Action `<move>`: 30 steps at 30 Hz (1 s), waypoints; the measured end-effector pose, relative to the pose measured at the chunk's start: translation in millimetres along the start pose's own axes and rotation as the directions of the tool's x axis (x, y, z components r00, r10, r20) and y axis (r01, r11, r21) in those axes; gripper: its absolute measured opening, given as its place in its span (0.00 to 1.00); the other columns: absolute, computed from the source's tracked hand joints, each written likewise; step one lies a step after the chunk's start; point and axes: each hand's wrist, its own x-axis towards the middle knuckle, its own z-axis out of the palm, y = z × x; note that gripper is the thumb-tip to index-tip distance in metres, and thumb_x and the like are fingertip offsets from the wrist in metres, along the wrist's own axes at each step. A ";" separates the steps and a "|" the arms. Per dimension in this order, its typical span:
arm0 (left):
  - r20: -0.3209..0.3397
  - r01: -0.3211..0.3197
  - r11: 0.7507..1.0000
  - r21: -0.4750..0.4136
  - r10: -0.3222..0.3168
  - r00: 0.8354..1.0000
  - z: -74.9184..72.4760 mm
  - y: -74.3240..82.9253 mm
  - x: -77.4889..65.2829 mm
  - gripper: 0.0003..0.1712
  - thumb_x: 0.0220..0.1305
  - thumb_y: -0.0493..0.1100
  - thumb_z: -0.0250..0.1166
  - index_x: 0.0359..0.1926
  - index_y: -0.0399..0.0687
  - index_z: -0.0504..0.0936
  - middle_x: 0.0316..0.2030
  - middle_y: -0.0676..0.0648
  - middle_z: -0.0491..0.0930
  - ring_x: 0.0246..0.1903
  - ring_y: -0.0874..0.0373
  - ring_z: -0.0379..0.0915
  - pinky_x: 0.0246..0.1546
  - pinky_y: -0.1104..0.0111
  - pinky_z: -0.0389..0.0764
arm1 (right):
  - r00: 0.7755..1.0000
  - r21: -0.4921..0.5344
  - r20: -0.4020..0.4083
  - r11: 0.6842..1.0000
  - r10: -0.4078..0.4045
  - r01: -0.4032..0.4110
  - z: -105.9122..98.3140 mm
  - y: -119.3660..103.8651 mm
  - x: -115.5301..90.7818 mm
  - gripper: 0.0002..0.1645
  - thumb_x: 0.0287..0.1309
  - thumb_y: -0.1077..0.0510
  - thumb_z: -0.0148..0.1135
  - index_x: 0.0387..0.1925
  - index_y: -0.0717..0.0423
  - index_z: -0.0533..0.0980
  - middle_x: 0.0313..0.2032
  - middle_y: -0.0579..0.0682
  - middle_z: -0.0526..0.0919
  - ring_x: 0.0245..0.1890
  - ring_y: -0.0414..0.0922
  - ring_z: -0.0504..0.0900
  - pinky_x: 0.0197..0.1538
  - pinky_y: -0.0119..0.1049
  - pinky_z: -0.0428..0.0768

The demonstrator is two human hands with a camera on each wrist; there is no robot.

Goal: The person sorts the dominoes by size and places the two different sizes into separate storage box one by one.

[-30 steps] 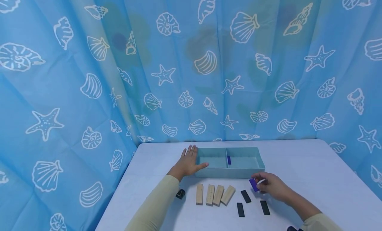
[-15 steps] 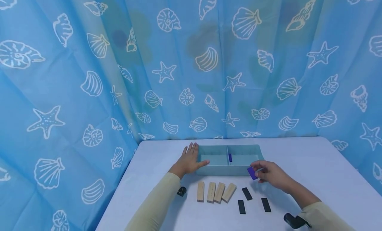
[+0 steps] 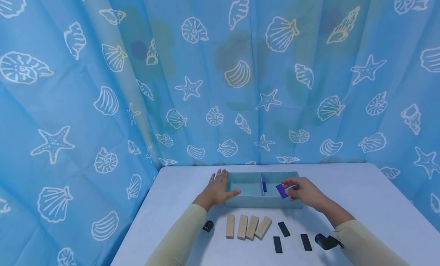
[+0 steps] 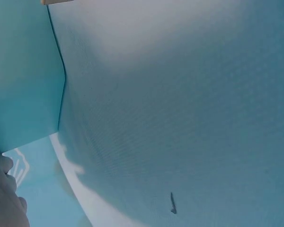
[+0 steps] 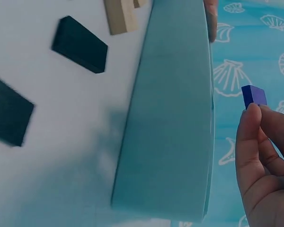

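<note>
My right hand (image 3: 304, 190) pinches a purple block (image 3: 282, 191) between thumb and fingertips, over the right compartment of a pale teal two-part box (image 3: 264, 201). The right wrist view shows the purple block (image 5: 253, 96) standing up from the fingertips, beyond the box's long side wall (image 5: 168, 109). Inside that compartment another purple block (image 3: 264, 186) stands against the divider. My left hand (image 3: 217, 189) rests with spread, straight fingers on the box's left end, thumb across the front corner. Only part of the left hand (image 4: 7, 194) shows in the left wrist view.
Several light wooden blocks (image 3: 242, 227) lie in a row in front of the box. To their right are black blocks (image 3: 283, 229) on the white table (image 3: 343, 182). A shell-patterned blue curtain (image 3: 213, 79) hangs behind and at the left.
My right hand has carried the purple block up and left, from in front of the box to over its right compartment. The left hand has stayed on the box's left end.
</note>
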 end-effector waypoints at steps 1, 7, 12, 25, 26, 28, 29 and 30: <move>0.001 -0.001 1.000 0.001 0.001 1.000 -0.7 0.1 -0.1 0.61 0.61 0.78 0.45 0.76 0.38 0.42 0.76 0.42 0.40 0.74 0.50 0.27 0.71 0.54 0.32 | 1.000 -0.001 0.002 1.000 -0.007 0.007 -0.3 -0.3 4.2 0.23 0.63 0.68 0.58 0.60 0.67 0.71 0.49 0.58 0.78 0.42 0.49 0.82 0.41 0.39 0.84; -0.003 0.002 1.000 -0.007 -0.002 1.000 2.7 0.2 1.4 0.60 0.61 0.79 0.45 0.76 0.38 0.43 0.76 0.42 0.41 0.74 0.50 0.28 0.71 0.54 0.32 | 1.000 0.034 0.015 0.999 -0.010 0.009 0.3 5.6 26.7 0.23 0.64 0.69 0.58 0.60 0.70 0.70 0.47 0.59 0.80 0.42 0.50 0.82 0.42 0.40 0.83; 0.001 0.012 1.000 -0.005 -0.012 1.000 4.7 2.1 -3.6 0.61 0.61 0.79 0.45 0.76 0.38 0.44 0.75 0.41 0.43 0.74 0.49 0.30 0.71 0.54 0.34 | 0.999 0.043 0.021 0.998 0.044 -0.045 10.1 15.9 42.2 0.21 0.63 0.70 0.57 0.58 0.70 0.71 0.43 0.56 0.80 0.40 0.48 0.82 0.41 0.40 0.83; 0.003 0.017 1.000 0.013 -0.017 1.000 2.1 0.1 -4.0 0.61 0.61 0.79 0.44 0.76 0.38 0.44 0.76 0.41 0.43 0.74 0.49 0.30 0.71 0.53 0.35 | 0.992 -0.050 0.032 0.991 0.125 -0.123 19.0 13.7 70.4 0.18 0.62 0.73 0.56 0.54 0.69 0.74 0.40 0.55 0.80 0.38 0.47 0.81 0.39 0.39 0.84; 0.006 0.016 1.000 0.015 -0.016 1.000 2.0 0.0 -3.6 0.61 0.61 0.79 0.44 0.76 0.38 0.43 0.76 0.42 0.42 0.74 0.49 0.30 0.71 0.53 0.35 | 0.991 -0.053 0.036 0.991 0.127 -0.125 18.9 14.7 71.9 0.18 0.62 0.73 0.56 0.54 0.69 0.74 0.39 0.55 0.80 0.39 0.47 0.81 0.39 0.40 0.84; 0.006 0.011 1.000 0.012 -0.011 1.000 0.8 -0.1 -2.5 0.61 0.61 0.79 0.44 0.76 0.38 0.43 0.76 0.41 0.42 0.74 0.49 0.30 0.71 0.53 0.35 | 0.990 -0.054 0.040 0.990 0.132 -0.130 18.9 15.4 74.2 0.18 0.62 0.74 0.55 0.54 0.71 0.74 0.39 0.56 0.80 0.39 0.48 0.81 0.39 0.40 0.84; 0.005 0.009 1.000 0.014 -0.009 1.000 0.1 -0.3 -2.1 0.61 0.61 0.79 0.44 0.76 0.38 0.43 0.76 0.41 0.42 0.74 0.49 0.30 0.71 0.53 0.35 | 0.990 -0.054 0.037 0.990 0.135 -0.133 18.6 15.2 75.0 0.18 0.62 0.74 0.55 0.54 0.71 0.74 0.39 0.56 0.81 0.39 0.49 0.82 0.39 0.40 0.84; 0.006 0.008 1.000 0.017 -0.008 1.000 -0.9 -0.1 -1.3 0.61 0.61 0.79 0.44 0.76 0.38 0.42 0.76 0.41 0.42 0.74 0.49 0.29 0.71 0.53 0.34 | 0.990 -0.057 0.036 0.989 0.138 -0.136 18.6 15.3 75.9 0.18 0.62 0.75 0.54 0.54 0.72 0.74 0.39 0.56 0.81 0.39 0.49 0.82 0.39 0.41 0.84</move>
